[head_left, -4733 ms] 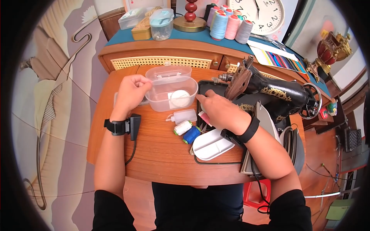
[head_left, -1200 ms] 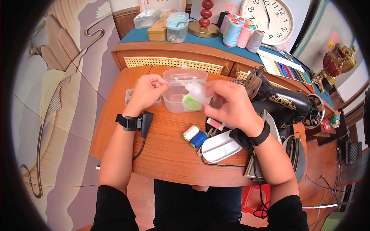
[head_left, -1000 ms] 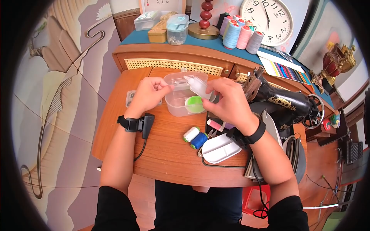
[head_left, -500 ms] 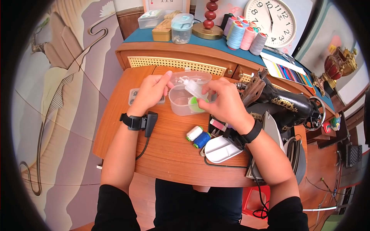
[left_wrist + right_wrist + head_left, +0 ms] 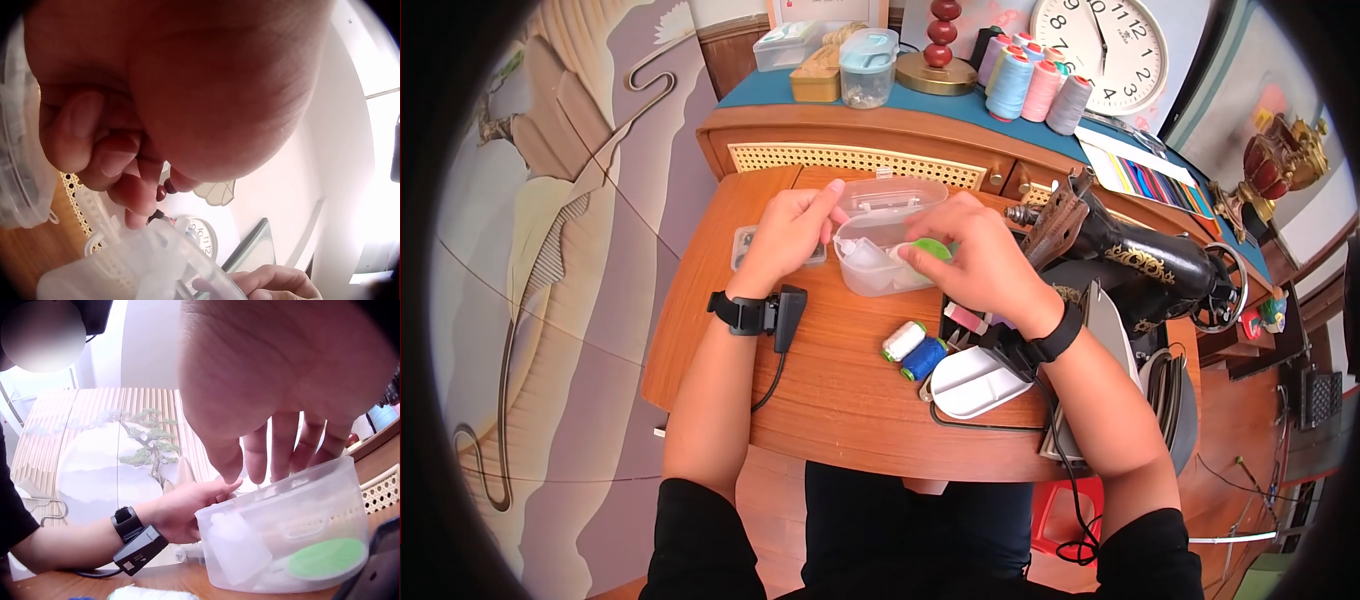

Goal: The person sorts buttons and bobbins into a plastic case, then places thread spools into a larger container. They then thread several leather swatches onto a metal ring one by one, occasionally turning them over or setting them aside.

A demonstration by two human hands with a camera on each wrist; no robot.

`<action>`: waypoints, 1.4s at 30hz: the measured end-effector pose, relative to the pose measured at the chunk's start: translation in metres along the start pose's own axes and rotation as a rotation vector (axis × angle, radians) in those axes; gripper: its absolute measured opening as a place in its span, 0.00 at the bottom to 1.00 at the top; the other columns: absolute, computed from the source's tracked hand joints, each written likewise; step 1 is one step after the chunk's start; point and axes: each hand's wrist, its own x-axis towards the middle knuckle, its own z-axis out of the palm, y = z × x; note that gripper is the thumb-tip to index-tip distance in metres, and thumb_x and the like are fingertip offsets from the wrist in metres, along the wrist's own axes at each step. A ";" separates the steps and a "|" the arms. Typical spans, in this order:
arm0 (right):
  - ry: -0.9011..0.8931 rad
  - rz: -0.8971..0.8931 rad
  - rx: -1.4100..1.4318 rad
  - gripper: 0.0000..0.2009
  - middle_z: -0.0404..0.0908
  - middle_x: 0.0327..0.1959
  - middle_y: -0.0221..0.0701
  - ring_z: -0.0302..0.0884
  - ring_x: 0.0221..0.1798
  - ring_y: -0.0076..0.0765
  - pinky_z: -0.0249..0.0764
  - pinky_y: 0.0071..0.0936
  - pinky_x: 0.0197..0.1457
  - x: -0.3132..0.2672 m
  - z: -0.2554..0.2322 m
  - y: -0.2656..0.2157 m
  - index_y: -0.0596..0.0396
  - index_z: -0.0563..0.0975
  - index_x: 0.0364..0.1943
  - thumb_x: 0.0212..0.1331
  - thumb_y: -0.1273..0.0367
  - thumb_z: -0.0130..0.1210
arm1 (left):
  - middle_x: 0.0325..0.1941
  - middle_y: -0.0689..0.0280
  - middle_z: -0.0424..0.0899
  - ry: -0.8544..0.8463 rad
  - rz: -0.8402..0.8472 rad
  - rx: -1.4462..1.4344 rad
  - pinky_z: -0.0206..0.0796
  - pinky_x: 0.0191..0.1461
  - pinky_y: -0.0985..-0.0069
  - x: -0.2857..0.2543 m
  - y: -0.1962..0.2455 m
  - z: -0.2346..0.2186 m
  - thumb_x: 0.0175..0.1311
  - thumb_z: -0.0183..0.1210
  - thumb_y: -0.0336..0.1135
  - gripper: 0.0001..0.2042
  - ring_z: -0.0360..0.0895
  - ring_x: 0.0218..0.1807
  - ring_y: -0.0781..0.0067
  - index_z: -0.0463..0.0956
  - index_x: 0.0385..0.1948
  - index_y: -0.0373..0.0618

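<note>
Lying below right hand (image 5: pixel 978 252): bottle (image 5: pixel 860 254)

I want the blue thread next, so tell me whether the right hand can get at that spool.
Probably yes: the right hand is at the clear plastic box, and the blue thread spool lies nearby on the wooden table, uncovered, though the white thread spool sits close beside it.

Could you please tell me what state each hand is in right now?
Left hand: open, loosely curled beside the plastic box.
Right hand: open over the box, holding nothing.
</note>
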 end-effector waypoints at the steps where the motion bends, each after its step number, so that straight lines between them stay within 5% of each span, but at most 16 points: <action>1: -0.005 0.036 0.005 0.07 0.85 0.36 0.42 0.78 0.47 0.53 0.74 0.43 0.55 0.000 -0.002 0.000 0.59 0.83 0.33 0.52 0.70 0.66 | 0.17 0.76 0.71 -0.007 -0.004 -0.002 0.52 0.25 0.85 0.000 0.000 0.001 0.76 0.54 0.52 0.24 0.63 0.20 0.88 0.84 0.29 0.40; 6: -0.008 0.026 -0.039 0.05 0.84 0.34 0.42 0.78 0.46 0.53 0.74 0.43 0.54 -0.002 -0.004 0.002 0.59 0.83 0.31 0.50 0.72 0.64 | 0.20 0.76 0.75 -0.050 -0.016 0.039 0.55 0.27 0.86 -0.005 0.009 -0.001 0.71 0.63 0.45 0.17 0.67 0.23 0.90 0.82 0.27 0.41; 8: 0.001 -0.017 -0.042 0.05 0.83 0.32 0.43 0.78 0.45 0.52 0.75 0.42 0.51 -0.003 -0.003 0.001 0.59 0.83 0.30 0.49 0.73 0.63 | 0.23 0.75 0.81 -0.054 0.004 0.042 0.60 0.30 0.87 -0.008 0.013 -0.004 0.65 0.67 0.35 0.10 0.70 0.25 0.91 0.80 0.26 0.42; 14: -0.052 0.071 -0.081 0.04 0.83 0.31 0.43 0.78 0.43 0.52 0.76 0.44 0.49 -0.006 -0.008 0.004 0.59 0.83 0.29 0.50 0.73 0.62 | 0.27 0.74 0.83 -0.181 -0.002 0.090 0.66 0.34 0.88 -0.015 0.027 -0.024 0.60 0.64 0.24 0.03 0.73 0.27 0.91 0.79 0.29 0.41; 17: 0.002 0.009 -0.094 0.03 0.82 0.27 0.35 0.75 0.33 0.40 0.73 0.35 0.37 -0.009 -0.005 0.010 0.57 0.82 0.30 0.51 0.74 0.62 | 0.27 0.75 0.81 -0.221 -0.012 0.105 0.66 0.34 0.88 -0.020 0.033 -0.020 0.60 0.65 0.23 0.04 0.73 0.28 0.91 0.79 0.29 0.41; 21: 0.021 0.003 -0.079 0.03 0.80 0.26 0.35 0.73 0.32 0.40 0.71 0.36 0.36 -0.010 -0.007 0.008 0.58 0.82 0.29 0.51 0.74 0.62 | 0.27 0.77 0.79 -0.226 0.005 0.079 0.65 0.35 0.88 -0.021 0.036 -0.017 0.60 0.67 0.24 0.03 0.73 0.30 0.91 0.80 0.30 0.41; 23: -0.051 0.078 -0.100 0.05 0.82 0.30 0.44 0.78 0.41 0.53 0.76 0.44 0.48 -0.010 -0.011 0.004 0.59 0.82 0.28 0.51 0.71 0.61 | 0.27 0.77 0.79 -0.214 0.082 0.183 0.65 0.35 0.87 -0.021 0.040 -0.016 0.61 0.67 0.24 0.03 0.73 0.31 0.91 0.81 0.32 0.40; 26: -0.046 0.087 -0.088 0.05 0.82 0.30 0.44 0.78 0.42 0.54 0.76 0.44 0.48 -0.012 -0.009 0.007 0.59 0.82 0.28 0.51 0.71 0.61 | 0.27 0.78 0.79 -0.190 0.180 0.239 0.65 0.34 0.87 -0.022 0.040 -0.015 0.62 0.67 0.24 0.03 0.73 0.31 0.91 0.81 0.33 0.38; 29: 0.029 -0.014 -0.053 0.04 0.81 0.27 0.36 0.75 0.34 0.45 0.72 0.39 0.39 -0.014 0.000 0.018 0.58 0.81 0.29 0.52 0.72 0.61 | 0.28 0.76 0.80 -0.179 0.166 0.195 0.65 0.34 0.88 -0.022 0.039 -0.012 0.64 0.66 0.23 0.02 0.73 0.32 0.91 0.82 0.33 0.37; 33: 0.037 -0.008 -0.027 0.04 0.82 0.28 0.38 0.76 0.36 0.48 0.73 0.41 0.41 -0.015 0.003 0.018 0.59 0.82 0.29 0.52 0.72 0.60 | 0.30 0.75 0.82 -0.174 0.106 0.249 0.65 0.34 0.88 -0.025 0.043 -0.008 0.64 0.66 0.23 0.02 0.74 0.32 0.91 0.82 0.35 0.37; 35: 0.016 0.006 -0.045 0.05 0.82 0.28 0.38 0.77 0.37 0.48 0.74 0.41 0.42 -0.015 0.002 0.019 0.59 0.82 0.29 0.53 0.72 0.61 | 0.24 0.78 0.77 -0.099 0.156 0.199 0.58 0.29 0.87 -0.025 0.043 -0.005 0.61 0.68 0.26 0.03 0.65 0.25 0.91 0.84 0.33 0.38; 38: 0.027 -0.003 -0.041 0.05 0.82 0.29 0.39 0.76 0.36 0.48 0.74 0.41 0.41 -0.015 0.002 0.019 0.59 0.82 0.29 0.52 0.72 0.61 | 0.30 0.76 0.82 -0.090 0.190 0.156 0.64 0.33 0.89 -0.026 0.047 -0.003 0.64 0.66 0.23 0.03 0.73 0.30 0.92 0.82 0.36 0.37; 42: 0.013 -0.003 -0.047 0.04 0.83 0.29 0.39 0.77 0.35 0.48 0.75 0.40 0.41 -0.015 0.001 0.018 0.59 0.82 0.29 0.52 0.72 0.61 | 0.30 0.76 0.81 -0.053 0.215 0.091 0.63 0.33 0.89 -0.026 0.047 -0.003 0.64 0.66 0.24 0.03 0.71 0.29 0.91 0.82 0.36 0.37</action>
